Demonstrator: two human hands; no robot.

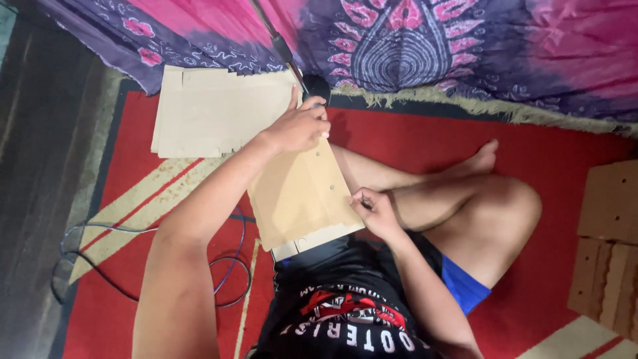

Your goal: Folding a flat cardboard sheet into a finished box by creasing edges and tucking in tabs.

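Seated on a red mat [412, 143], you have a tan cardboard sheet [300, 199] across your lap, your left hand [300, 125] pressing its top end with fingers curled, your right hand [373, 209] pinching its right edge, near a cardboard stack [212, 113].

Flat tan cardboard package blank [302, 196], oblong, with small punched holes: lies across the seated person's lap, tilted.

Stack of flat tan cardboard blanks [212, 110], notched lower edge: on the red mat, upper left.

Pile of folded brown cardboard cartons [608, 246]: on the mat at the right edge.

No labels, signs or screens.
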